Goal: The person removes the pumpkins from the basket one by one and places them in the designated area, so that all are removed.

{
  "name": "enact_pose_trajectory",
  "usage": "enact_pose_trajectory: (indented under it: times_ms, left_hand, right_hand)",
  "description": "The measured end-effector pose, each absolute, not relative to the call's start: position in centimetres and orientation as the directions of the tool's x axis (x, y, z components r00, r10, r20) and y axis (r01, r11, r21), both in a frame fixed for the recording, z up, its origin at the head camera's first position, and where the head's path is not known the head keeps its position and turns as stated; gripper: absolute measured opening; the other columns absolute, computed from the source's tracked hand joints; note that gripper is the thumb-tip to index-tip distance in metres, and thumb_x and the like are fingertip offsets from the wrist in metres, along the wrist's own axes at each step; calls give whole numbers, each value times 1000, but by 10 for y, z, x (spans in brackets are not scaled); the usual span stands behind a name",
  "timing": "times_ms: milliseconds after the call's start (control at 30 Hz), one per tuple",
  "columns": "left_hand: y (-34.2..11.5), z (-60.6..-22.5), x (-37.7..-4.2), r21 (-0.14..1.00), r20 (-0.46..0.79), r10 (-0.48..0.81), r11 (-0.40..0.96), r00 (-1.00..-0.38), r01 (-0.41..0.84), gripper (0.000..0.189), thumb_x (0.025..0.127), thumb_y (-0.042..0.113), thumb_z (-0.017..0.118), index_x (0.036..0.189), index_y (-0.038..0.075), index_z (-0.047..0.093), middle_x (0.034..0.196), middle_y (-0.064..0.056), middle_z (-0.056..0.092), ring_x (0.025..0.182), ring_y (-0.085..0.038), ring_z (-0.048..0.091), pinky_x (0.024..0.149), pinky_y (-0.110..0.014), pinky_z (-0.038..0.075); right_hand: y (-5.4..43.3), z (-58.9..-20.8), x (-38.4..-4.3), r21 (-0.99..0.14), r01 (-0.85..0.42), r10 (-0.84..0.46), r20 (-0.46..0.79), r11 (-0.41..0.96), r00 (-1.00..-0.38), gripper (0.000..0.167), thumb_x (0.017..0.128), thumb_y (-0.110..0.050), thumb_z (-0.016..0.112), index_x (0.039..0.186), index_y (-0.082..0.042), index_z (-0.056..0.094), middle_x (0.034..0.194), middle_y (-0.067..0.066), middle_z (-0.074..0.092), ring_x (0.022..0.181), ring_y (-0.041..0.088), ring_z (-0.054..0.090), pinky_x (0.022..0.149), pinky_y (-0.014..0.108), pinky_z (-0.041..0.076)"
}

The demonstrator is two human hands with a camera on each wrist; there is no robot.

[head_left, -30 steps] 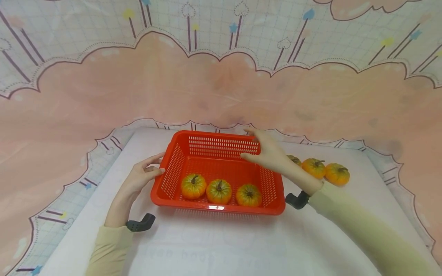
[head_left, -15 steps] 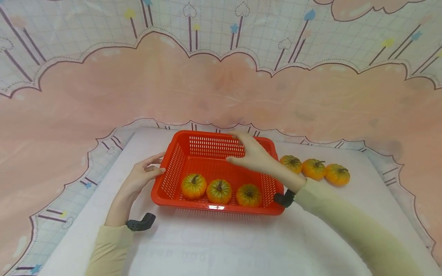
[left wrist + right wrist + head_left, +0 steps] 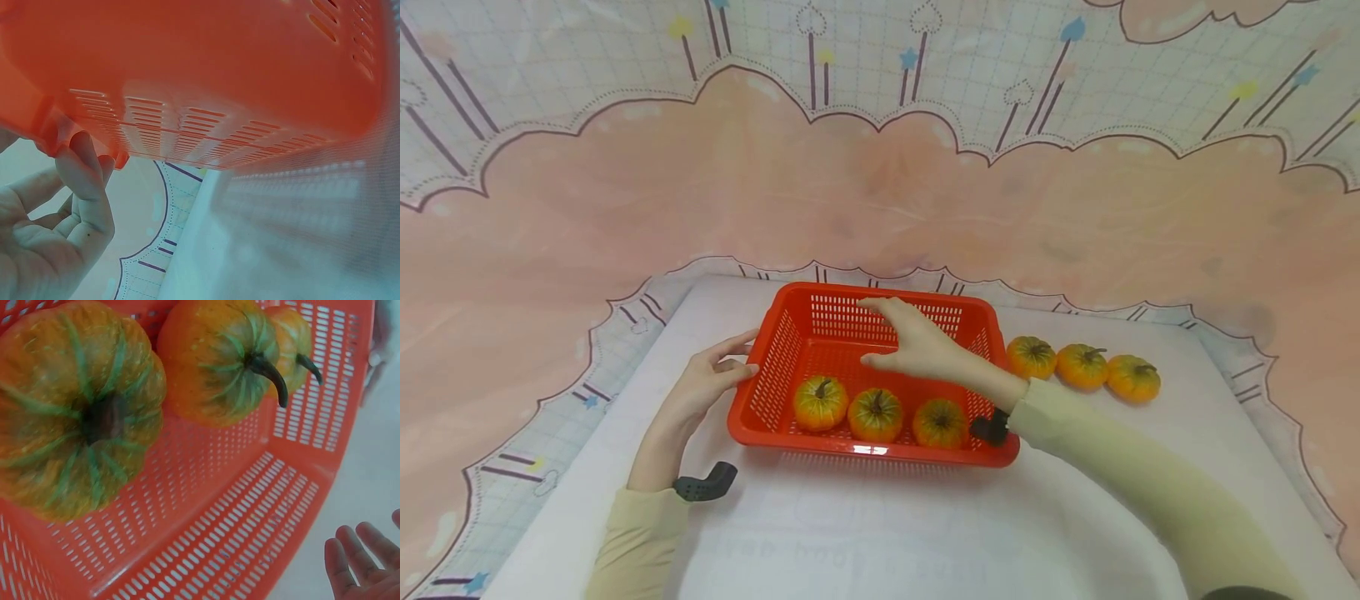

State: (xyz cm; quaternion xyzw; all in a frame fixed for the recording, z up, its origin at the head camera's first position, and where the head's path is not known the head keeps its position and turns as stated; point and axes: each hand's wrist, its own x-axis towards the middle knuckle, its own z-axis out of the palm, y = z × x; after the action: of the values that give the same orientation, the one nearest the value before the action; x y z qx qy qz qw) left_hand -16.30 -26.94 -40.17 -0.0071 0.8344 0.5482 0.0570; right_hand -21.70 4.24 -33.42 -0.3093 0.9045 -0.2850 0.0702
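We had three pumpkins (image 3: pixel 876 415) along the near wall of the red basket (image 3: pixel 831 358), left hand (image 3: pixel 703 379) gripping its left rim, more pumpkins (image 3: pixel 1082 367) on the table (image 3: pixel 850 533) at right, right hand (image 3: pixel 917 342) spread wide above the basket.

Faint lettering (image 3: pixel 827 550) on white tabletop (image 3: pixel 760 500), unreadable; no legible text.

1. The basket (image 3: pixel 925 455) is bright red, its walls patterned with rows of slots.
2. The pumpkins inside (image 3: pixel 876 415) are orange, striped green along the ribs, with dark stems (image 3: pixel 270 374).
3. The pumpkins outside (image 3: pixel 1082 367) are orange and green too.
4. The tabletop (image 3: pixel 820 533) is white.
5. The cloth (image 3: pixel 880 208) pairs peach, purple-outlined clouds with a pale grid and blue stars.
6. Both sleeves (image 3: pixel 640 533) are light beige; the wrist cameras (image 3: pixel 706 483) are black.
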Motion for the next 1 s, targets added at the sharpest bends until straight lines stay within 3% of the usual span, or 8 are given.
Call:
enact_pose_trajectory:
  times_ms: [267, 1000]
  left_hand:
    - [-268, -400, -163, 913, -102, 61, 401, -993, -70, 60, 94, 21, 59, 149, 16, 36, 135, -19, 45, 81, -2, 61, 88, -28, 44]
    - [-268, -400, -162, 913, -104, 62, 401, -993, -71, 61, 94, 24, 58, 150, 16, 35, 135, -19, 45, 83, -1, 60, 87, -27, 45]
  right_hand:
    - [24, -342, -219, -521, -557, -636, 35, 646, -771, 74, 82, -35, 73, 146, -21, 38, 147, 5, 44, 136, 25, 41, 110, 48, 36]
    - [-15, -361, -229, -423, -650, -742, -83, 631, -665, 72, 84, -34, 71, 146, -23, 37, 149, 7, 39, 137, 26, 39, 110, 47, 37]
